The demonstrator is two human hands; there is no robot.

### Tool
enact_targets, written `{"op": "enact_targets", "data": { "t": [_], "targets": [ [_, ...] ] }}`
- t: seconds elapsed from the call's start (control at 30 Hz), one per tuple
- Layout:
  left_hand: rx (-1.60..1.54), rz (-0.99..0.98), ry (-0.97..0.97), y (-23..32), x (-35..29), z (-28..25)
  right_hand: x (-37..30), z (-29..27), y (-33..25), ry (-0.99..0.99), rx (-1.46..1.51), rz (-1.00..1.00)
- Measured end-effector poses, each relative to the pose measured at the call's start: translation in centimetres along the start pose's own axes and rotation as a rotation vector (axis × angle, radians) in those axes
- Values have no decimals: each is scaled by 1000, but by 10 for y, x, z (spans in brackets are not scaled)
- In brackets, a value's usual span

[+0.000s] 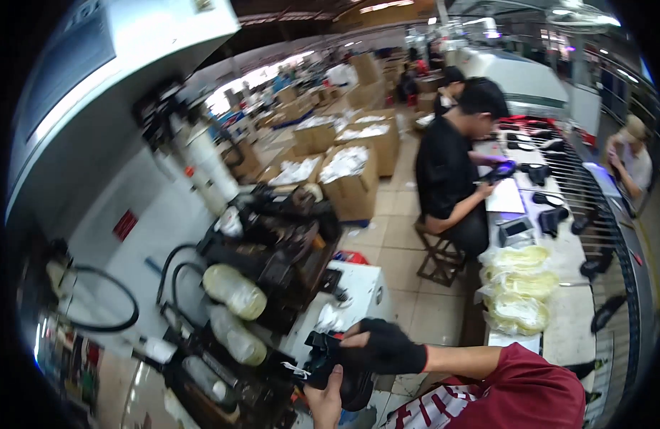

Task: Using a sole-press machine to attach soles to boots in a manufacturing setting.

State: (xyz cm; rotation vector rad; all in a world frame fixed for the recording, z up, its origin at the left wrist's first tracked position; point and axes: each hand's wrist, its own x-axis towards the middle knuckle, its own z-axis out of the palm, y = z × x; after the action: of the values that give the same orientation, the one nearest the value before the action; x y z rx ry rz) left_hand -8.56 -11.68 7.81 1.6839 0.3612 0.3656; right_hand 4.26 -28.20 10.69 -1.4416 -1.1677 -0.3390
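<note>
**A:** Where is the item being handled?

**B:** A black shoe (355, 390) is hanging in the air between the worker's hands, by the near end of a white cabinet (369, 282). A short white strip (295, 370) is sticking out from its left side.

**A:** State of the hands?

**B:** The left hand (326, 402) is bare and is gripping the shoe from below, its thumb pointing upward. The right hand (380, 347), in a black glove leaving the fingertips exposed, is closing its bent fingers on the upper part. I cannot tell exactly where those fingertips are pressing.

**A:** Surroundings?

**B:** On the cabinet's top, crumpled white material (331, 316) is lying toward the near end. To the left, a dark machine (272, 247) is carrying rounded translucent pieces (235, 292) along its near side.

**A:** And to the right?

**B:** Bagged yellowish pieces (519, 286) are resting at the left edge of a long worktop (569, 325). Farther along that edge, a co-worker (448, 171) in black is sitting on a wooden stool (441, 259), holding a dark shoe (500, 172).
</note>
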Motion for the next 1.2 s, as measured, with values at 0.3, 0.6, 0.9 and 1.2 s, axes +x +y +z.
{"op": "enact_targets", "data": {
  "t": [0.3,0.6,0.9,1.2],
  "targets": [
    [-329,285,1058,56,-50,-134,-97,25,146,224,127,759],
    [142,342,1249,-62,65,-309,-36,55,177,82,218,700],
    [559,-33,1265,-144,158,-352,-49,74,206,-37,228,810],
    [577,-260,1284,-131,145,-355,-77,144,220,-448,174,648]
  ]
}}
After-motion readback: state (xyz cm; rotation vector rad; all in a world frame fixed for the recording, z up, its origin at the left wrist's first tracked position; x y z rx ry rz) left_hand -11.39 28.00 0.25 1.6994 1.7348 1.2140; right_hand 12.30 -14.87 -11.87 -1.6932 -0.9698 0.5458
